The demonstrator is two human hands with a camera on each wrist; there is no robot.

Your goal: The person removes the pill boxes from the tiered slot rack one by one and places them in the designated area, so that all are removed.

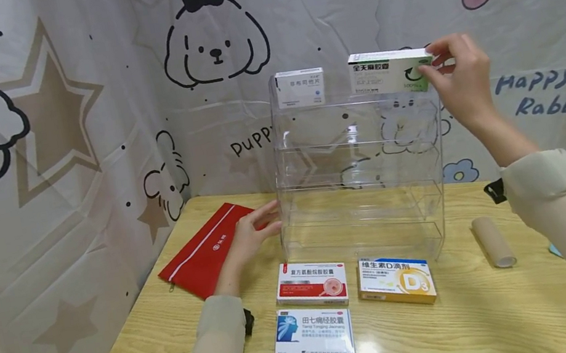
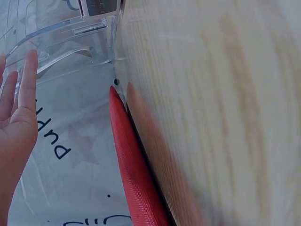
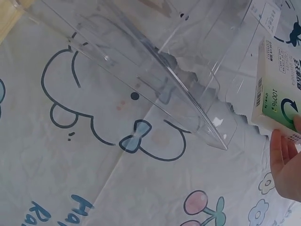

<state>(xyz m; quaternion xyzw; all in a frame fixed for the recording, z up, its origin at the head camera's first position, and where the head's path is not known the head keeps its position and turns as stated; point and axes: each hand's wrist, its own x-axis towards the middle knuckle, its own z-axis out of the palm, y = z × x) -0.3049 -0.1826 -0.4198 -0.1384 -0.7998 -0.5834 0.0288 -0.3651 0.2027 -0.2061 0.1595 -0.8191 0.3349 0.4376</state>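
My right hand (image 1: 459, 75) pinches the right end of a white and green medicine box (image 1: 390, 72), thumb in front and fingers behind. The box overlaps the top tier of a clear acrylic tiered rack (image 1: 366, 237) at its right side. In the right wrist view, the same box (image 3: 280, 89) stands at the rack's upper edge, the hand (image 3: 287, 165) at its end. A small white box (image 1: 301, 88) stands on the top tier at the left. Low by the rack's left side, my left hand (image 1: 248, 238) has its fingers extended, fingertips right at the side panel.
On the table before the rack lie a red and white box (image 1: 311, 283), a blue and white box (image 1: 313, 336) and a yellow vitamin D box (image 1: 396, 280). A red zip pouch (image 1: 205, 246) lies left, a cardboard tube (image 1: 493, 242) right. A printed curtain (image 1: 97, 107) hangs behind.
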